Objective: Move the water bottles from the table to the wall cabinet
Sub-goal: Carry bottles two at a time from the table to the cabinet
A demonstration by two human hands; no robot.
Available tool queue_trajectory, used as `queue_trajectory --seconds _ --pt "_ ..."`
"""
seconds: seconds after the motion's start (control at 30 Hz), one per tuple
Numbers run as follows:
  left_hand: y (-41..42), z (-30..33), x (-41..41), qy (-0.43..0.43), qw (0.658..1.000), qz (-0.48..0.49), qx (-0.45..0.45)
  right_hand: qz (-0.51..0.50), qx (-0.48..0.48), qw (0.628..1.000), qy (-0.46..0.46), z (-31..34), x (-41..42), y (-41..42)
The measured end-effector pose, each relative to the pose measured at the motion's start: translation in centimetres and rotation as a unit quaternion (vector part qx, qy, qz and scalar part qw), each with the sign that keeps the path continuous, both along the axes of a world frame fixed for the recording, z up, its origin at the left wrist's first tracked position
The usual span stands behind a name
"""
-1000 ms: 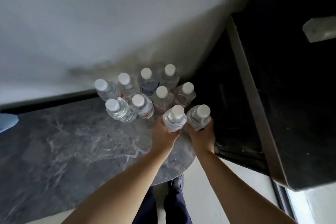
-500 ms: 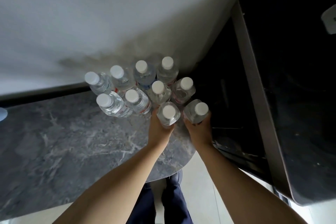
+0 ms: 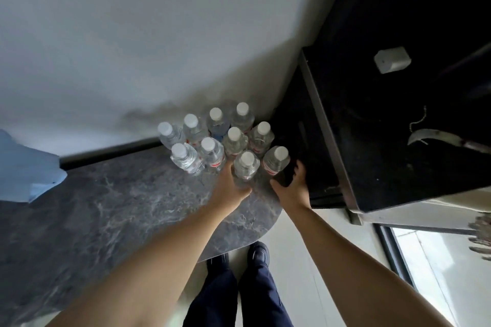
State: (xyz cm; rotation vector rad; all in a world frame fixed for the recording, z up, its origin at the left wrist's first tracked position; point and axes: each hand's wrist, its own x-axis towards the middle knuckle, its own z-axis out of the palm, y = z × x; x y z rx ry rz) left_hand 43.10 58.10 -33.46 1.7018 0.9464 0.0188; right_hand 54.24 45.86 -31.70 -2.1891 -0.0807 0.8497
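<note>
Several clear water bottles with white caps stand clustered at the far right corner of the grey marble table, against the white wall. My left hand wraps around the nearest bottle. My right hand curls around the base of the rightmost bottle, its thumb and fingers apart around the lower body. Both bottles stand upright. The black wall cabinet hangs just to the right of the bottles, its interior dark.
A white block and a curved metal piece lie inside the cabinet. A light blue object rests at the table's left. My dark trousers and shoes stand on the pale floor below the table's rounded edge.
The view has tilted up, showing more of the cabinet interior. Both hands have slid lower on their bottles, and the right hand's grip looks looser.
</note>
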Motion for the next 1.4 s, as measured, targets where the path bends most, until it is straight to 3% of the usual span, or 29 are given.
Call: queue_trajectory --seconds 0.17,0.43,0.6,0.73,0.87,0.97,1.23,1.4 --pt "1.6 7.0 -1.9 0.036 0.991 -0.104 0.069 0.079 0.013 0.994 -0.075 7.7 -1.0 0.3" --pt "5.0 17.1 -4.2 0.075 0.968 -0.119 0.207 0.29 0.002 0.938 -0.189 16.1 -1.2 4.6" --pt "5.0 22.3 -10.7 0.12 0.959 -0.001 0.257 0.475 -0.015 0.834 -0.279 21.1 -3.1 9.4" --pt "3.2 23.7 -16.7 0.19 0.946 0.089 0.249 0.562 0.032 0.748 -0.352 22.8 -6.7 10.5" --pt "-0.3 24.7 -22.5 0.206 0.932 0.168 0.244 0.626 0.056 0.701 -0.337 23.1 -12.1 11.2" --pt "-3.4 25.8 -28.4 0.242 0.91 0.238 0.237 0.686 0.089 0.641 -0.332 23.3 -17.9 11.8" --pt "-13.6 26.9 -43.8 0.276 0.829 0.458 0.165 0.798 0.158 0.506 -0.286 24.9 -34.6 8.4" --pt "-19.3 27.4 -50.4 0.297 0.803 0.491 0.162 0.837 0.169 0.436 -0.285 25.9 -43.7 6.1"
